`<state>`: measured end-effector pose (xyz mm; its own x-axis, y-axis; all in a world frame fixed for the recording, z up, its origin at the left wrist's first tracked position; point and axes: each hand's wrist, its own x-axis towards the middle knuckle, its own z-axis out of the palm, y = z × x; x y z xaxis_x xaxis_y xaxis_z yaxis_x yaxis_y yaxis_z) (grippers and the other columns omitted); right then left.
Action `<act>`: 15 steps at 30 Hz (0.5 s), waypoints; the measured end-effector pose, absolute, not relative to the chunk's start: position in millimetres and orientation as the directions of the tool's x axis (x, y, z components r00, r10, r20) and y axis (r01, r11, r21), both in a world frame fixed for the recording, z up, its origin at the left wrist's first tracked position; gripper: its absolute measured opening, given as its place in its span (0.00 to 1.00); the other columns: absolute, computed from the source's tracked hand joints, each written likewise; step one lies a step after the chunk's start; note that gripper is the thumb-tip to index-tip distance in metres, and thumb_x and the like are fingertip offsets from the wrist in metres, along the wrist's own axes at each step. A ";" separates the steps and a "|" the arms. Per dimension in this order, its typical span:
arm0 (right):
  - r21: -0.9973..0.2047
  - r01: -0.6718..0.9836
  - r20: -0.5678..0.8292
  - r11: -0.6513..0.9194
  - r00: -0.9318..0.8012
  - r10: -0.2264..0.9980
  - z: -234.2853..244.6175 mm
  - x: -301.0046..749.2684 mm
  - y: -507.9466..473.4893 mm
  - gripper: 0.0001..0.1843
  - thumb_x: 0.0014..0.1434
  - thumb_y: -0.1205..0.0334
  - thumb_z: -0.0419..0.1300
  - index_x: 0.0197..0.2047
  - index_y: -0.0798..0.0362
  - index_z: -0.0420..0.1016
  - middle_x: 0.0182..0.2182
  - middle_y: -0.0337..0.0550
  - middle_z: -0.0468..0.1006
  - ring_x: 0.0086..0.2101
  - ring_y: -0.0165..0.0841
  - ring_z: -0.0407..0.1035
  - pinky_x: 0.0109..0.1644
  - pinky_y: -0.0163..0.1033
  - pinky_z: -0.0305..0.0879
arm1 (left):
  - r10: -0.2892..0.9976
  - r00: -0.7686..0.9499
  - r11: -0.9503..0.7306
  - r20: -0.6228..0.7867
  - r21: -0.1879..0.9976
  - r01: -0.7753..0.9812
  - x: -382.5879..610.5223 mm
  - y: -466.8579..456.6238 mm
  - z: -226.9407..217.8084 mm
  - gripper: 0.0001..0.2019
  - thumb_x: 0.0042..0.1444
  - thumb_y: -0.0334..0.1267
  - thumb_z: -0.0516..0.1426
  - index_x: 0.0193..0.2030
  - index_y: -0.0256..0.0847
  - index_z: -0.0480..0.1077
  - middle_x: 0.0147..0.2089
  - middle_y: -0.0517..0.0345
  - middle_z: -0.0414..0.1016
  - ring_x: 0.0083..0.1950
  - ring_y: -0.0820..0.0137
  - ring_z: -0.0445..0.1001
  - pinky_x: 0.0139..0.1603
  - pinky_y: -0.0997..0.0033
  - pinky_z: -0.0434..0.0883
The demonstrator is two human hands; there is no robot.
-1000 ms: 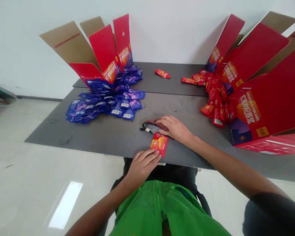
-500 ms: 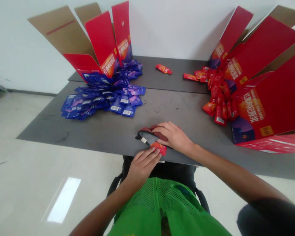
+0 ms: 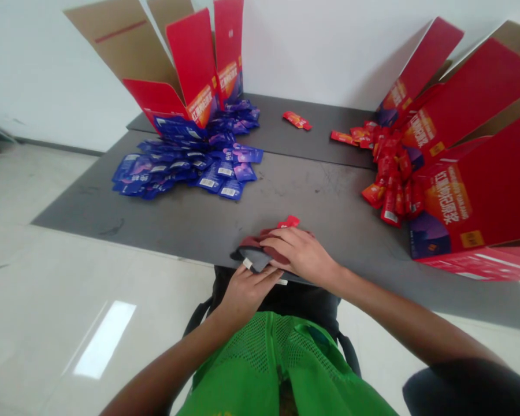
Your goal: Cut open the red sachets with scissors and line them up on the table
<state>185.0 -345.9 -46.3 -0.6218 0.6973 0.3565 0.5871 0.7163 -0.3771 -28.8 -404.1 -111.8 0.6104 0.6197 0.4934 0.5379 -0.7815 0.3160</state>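
At the upper left of the frame an open red carton [image 3: 186,75] stands tipped on the grey table [image 3: 320,196]. Blue sachets [image 3: 190,164] spill from its mouth into a wide heap. Along the right side several more red cartons [image 3: 459,150] lie open, with red sachets [image 3: 390,173] tumbling out in a band. One stray sachet [image 3: 298,120] lies alone at the upper centre.

At the table's near edge, in the lower centre, lies a small grey and dark red pouch [image 3: 260,254]. The tip of a red sachet [image 3: 288,222] shows at its far side, just beyond the fingers. Whether this sachet sits inside the pouch or only beneath it cannot be told.

The right hand [image 3: 301,254] lies flat on top of the pouch, its fingers close together and gently bent, pressing down rather than wrapped round it. The left hand [image 3: 247,289] is just below, fingers drawn narrow, their tips touching the pouch's near edge beside a white tag [image 3: 247,263]. Whether they pinch the fabric cannot be told.
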 end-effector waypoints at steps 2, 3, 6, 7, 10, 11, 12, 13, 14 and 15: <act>-0.385 0.606 0.334 0.696 -0.611 0.717 -56.8 189.3 -339.8 0.19 0.70 0.53 0.62 0.61 0.47 0.73 0.58 0.47 0.78 0.56 0.42 0.72 0.60 0.50 0.72 | 0.617 0.623 -0.785 0.481 0.316 0.533 -29.0 -403.9 -110.4 0.14 0.75 0.32 0.55 0.62 0.41 0.74 0.62 0.56 0.79 0.62 0.62 0.77 0.65 0.57 0.67; -0.390 0.628 0.331 0.673 -0.587 0.739 -60.8 194.3 -331.3 0.19 0.69 0.53 0.63 0.61 0.47 0.73 0.58 0.47 0.78 0.55 0.42 0.73 0.59 0.50 0.72 | 0.610 0.629 -0.790 0.482 0.318 0.524 -29.1 -403.7 -109.7 0.14 0.75 0.32 0.54 0.63 0.40 0.73 0.64 0.55 0.77 0.65 0.62 0.75 0.65 0.57 0.67; -0.371 0.708 0.318 0.601 -0.511 0.799 -62.9 213.6 -297.4 0.19 0.68 0.57 0.64 0.60 0.48 0.73 0.57 0.48 0.78 0.54 0.44 0.73 0.59 0.52 0.72 | 0.602 0.632 -0.797 0.488 0.319 0.513 -29.1 -402.7 -108.6 0.14 0.76 0.33 0.53 0.63 0.39 0.73 0.65 0.54 0.76 0.68 0.62 0.72 0.64 0.58 0.68; -0.354 0.735 0.317 0.579 -0.488 0.813 -60.1 218.9 -287.8 0.18 0.68 0.58 0.64 0.60 0.48 0.74 0.57 0.49 0.78 0.54 0.44 0.73 0.59 0.52 0.72 | 0.602 0.631 -0.797 0.489 0.316 0.516 -28.9 -402.4 -108.6 0.14 0.76 0.33 0.52 0.63 0.39 0.73 0.64 0.54 0.77 0.67 0.62 0.73 0.64 0.58 0.68; -0.330 0.777 0.386 0.536 -0.407 0.828 -45.2 222.6 -280.4 0.18 0.68 0.58 0.63 0.59 0.48 0.74 0.56 0.50 0.78 0.54 0.46 0.73 0.59 0.54 0.72 | 0.601 0.631 -0.797 0.490 0.306 0.521 -28.1 -401.7 -108.9 0.14 0.76 0.34 0.51 0.62 0.39 0.74 0.64 0.54 0.77 0.66 0.62 0.73 0.62 0.57 0.70; -0.343 0.771 0.424 0.537 -0.383 0.821 -40.0 218.9 -286.3 0.18 0.68 0.58 0.63 0.60 0.48 0.74 0.57 0.50 0.78 0.54 0.45 0.73 0.59 0.54 0.72 | 0.599 0.631 -0.798 0.493 0.305 0.519 -27.7 -401.7 -108.9 0.14 0.77 0.35 0.51 0.61 0.39 0.74 0.64 0.54 0.77 0.66 0.62 0.74 0.62 0.57 0.70; -0.362 0.750 0.451 0.554 -0.379 0.808 -35.8 213.3 -295.8 0.18 0.69 0.57 0.62 0.61 0.47 0.73 0.57 0.50 0.77 0.55 0.44 0.73 0.60 0.53 0.72 | 0.598 0.630 -0.799 0.495 0.305 0.518 -27.3 -401.9 -108.6 0.14 0.77 0.34 0.51 0.62 0.39 0.74 0.64 0.54 0.77 0.66 0.62 0.74 0.62 0.57 0.70; -0.384 0.721 0.471 0.577 -0.384 0.794 -33.2 206.4 -307.9 0.18 0.70 0.56 0.61 0.62 0.47 0.72 0.57 0.50 0.77 0.55 0.43 0.73 0.60 0.52 0.72 | 0.600 0.628 -0.797 0.495 0.305 0.521 -26.9 -402.2 -108.2 0.14 0.76 0.34 0.51 0.61 0.39 0.74 0.63 0.54 0.78 0.66 0.62 0.74 0.63 0.57 0.70; -0.398 0.679 0.457 0.616 -0.436 0.776 -32.6 199.1 -321.0 0.19 0.70 0.56 0.60 0.63 0.46 0.71 0.59 0.49 0.77 0.56 0.42 0.73 0.60 0.51 0.72 | 0.606 0.627 -0.793 0.490 0.307 0.526 -26.6 -402.7 -107.7 0.14 0.76 0.34 0.51 0.61 0.40 0.75 0.62 0.54 0.79 0.65 0.62 0.75 0.62 0.57 0.71; -0.406 0.635 0.427 0.657 -0.504 0.751 -34.1 192.3 -333.5 0.19 0.71 0.55 0.60 0.63 0.45 0.71 0.59 0.47 0.77 0.56 0.41 0.73 0.61 0.50 0.72 | 0.616 0.624 -0.785 0.482 0.312 0.535 -26.3 -403.2 -107.0 0.14 0.76 0.34 0.52 0.60 0.41 0.76 0.61 0.55 0.80 0.63 0.62 0.76 0.62 0.58 0.71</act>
<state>192.3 -333.5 -34.1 -0.5042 0.7505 0.4271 0.6346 0.6575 -0.4062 -26.3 -403.2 -107.0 0.6235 0.6156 0.4819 0.5348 -0.7855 0.3115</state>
